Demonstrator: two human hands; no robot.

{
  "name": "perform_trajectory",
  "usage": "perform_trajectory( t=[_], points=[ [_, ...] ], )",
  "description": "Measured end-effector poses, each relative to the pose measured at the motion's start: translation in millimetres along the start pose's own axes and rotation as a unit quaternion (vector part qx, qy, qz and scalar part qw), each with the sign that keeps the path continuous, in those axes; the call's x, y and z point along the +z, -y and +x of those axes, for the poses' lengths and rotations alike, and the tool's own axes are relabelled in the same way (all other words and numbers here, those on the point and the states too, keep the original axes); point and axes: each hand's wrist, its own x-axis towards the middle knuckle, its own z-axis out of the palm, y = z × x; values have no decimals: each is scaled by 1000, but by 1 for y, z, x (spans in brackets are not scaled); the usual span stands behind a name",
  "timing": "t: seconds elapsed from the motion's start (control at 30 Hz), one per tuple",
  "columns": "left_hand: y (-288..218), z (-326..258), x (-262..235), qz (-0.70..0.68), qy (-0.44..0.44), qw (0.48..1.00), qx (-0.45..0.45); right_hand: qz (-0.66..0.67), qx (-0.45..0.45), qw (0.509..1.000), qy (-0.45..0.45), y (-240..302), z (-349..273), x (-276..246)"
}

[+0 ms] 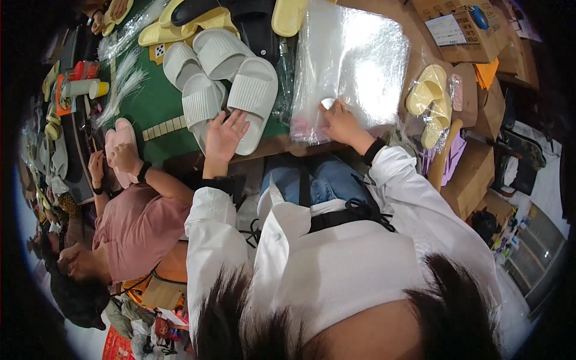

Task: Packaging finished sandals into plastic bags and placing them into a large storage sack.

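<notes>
Palm up with fingers apart, my left hand [225, 137] is empty. It lies at the near edge of several white slippers [257, 90], overlapping their toe or heel ends. My right hand [348, 127] rests on the near part of a stack of clear plastic bags [366, 54]. Its thumb and index finger pinch at the top bag, where a small bright white patch shows between them; whether that is a fold or glare I cannot tell. Yellow slippers in clear wrap [431, 99] lie to the right of the stack.
At my left, a co-worker in a pink shirt [141, 231] holds pink slippers [123, 135]. More yellow slippers [171, 27] and black ones [255, 30] lie at the far side of the green tabletop [159, 102]. Cardboard boxes [480, 42] stand at the right.
</notes>
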Motion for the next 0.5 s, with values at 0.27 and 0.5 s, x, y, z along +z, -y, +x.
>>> perform_trajectory(
  t=[0.27,0.5],
  points=[
    [-13,21,5,-72,-31,995,54,-17,-8,1000,-11,3,0,0],
    [-13,15,21,-146,-62,982,98,-18,-28,999,-30,-6,1,5]
  ],
)
